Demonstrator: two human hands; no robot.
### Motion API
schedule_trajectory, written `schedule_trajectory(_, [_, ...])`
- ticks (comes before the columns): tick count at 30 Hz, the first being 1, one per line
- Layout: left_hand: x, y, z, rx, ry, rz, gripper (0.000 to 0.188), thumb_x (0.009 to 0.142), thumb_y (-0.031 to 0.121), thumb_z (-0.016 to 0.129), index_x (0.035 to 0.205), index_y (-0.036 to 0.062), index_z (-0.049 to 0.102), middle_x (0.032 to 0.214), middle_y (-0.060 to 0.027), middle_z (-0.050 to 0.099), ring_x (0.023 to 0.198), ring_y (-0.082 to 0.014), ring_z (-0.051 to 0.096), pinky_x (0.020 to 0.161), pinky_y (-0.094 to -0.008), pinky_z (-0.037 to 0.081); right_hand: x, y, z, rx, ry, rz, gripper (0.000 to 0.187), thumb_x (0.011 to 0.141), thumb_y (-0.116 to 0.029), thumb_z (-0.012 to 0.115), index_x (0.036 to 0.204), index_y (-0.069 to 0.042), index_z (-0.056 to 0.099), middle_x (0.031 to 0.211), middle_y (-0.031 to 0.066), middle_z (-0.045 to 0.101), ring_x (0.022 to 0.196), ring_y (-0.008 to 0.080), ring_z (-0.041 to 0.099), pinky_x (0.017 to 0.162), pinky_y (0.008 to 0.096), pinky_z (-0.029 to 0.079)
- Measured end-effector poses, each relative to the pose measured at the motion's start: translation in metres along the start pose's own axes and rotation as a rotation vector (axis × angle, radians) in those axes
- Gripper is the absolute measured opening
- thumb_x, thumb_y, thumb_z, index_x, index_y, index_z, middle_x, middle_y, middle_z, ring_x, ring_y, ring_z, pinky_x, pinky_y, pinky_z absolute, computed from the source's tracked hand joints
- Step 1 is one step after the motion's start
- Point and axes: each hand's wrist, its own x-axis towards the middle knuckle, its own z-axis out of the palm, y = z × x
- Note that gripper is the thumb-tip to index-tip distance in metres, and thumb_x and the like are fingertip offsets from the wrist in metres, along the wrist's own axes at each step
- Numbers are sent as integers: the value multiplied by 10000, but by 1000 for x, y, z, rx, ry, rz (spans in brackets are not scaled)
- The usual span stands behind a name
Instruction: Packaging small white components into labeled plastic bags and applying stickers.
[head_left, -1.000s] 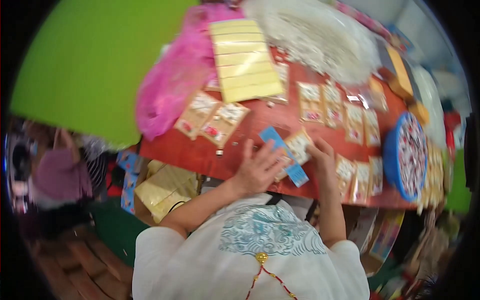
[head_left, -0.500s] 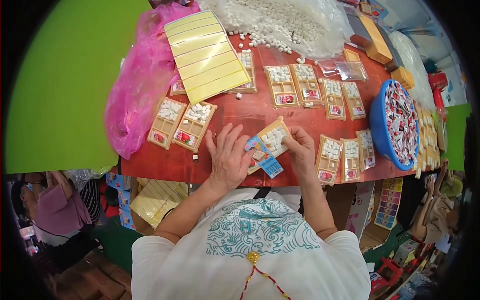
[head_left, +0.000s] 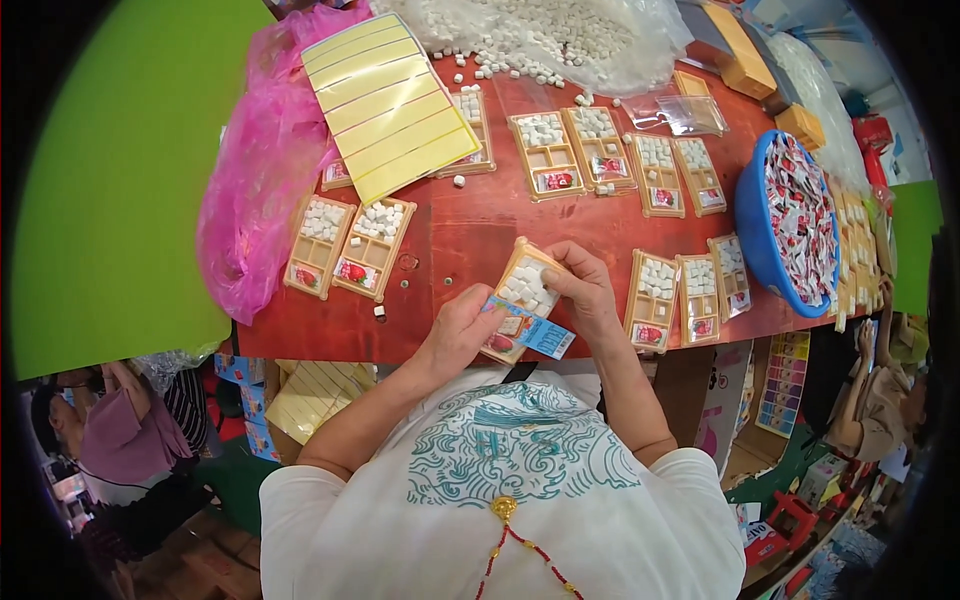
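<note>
Over the table's near edge, both my hands hold a small beige compartment tray (head_left: 527,280) tilted between them. White cubes fill its upper part, and a small red-and-white packet shows in its lower part. A blue printed strip (head_left: 543,337) lies across the lower part, one end hanging past the tray's right side. My left hand (head_left: 462,328) is closed at the tray's lower left, the thumb on the strip. My right hand (head_left: 585,290) pinches the upper right edge, fingertips by the cubes. Some fingers are hidden under the tray.
Similar filled trays (head_left: 379,248) stand around the red table (head_left: 450,235). A yellow sheet stack (head_left: 390,110) and a pink plastic bag (head_left: 250,190) lie left. Loose white cubes spill from a clear bag (head_left: 600,40) behind. A blue basin (head_left: 757,230) of packets stands right.
My left hand, spread beside the tray before, has closed on its lower left. The blue strip now lies more level across the tray. The whole view has shifted slightly.
</note>
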Motion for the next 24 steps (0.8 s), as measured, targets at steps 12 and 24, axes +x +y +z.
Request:
schedule_trajectory(12, [-1, -12, 1, -511, 5, -68, 343, 936, 132, 498, 1220, -57, 535, 1116, -129, 654, 953, -168, 653, 847, -295, 527, -18, -28, -5, -82, 15, -34, 459, 919, -204, 564, 1325, -10, 477, 1133, 79, 611, 1011, 130, 571, 884, 273, 448])
schedule_trajectory(24, [1, -18, -8, -639, -30, 41, 340, 914, 81, 537, 1229, -48, 547, 1180, -135, 635, 1049, -202, 626, 953, -362, 476, -54, -6, -7, -242, 26, -71, 68, 923, -77, 573, 938, -12, 584, 871, 4, 594, 814, 62, 540, 731, 223, 449])
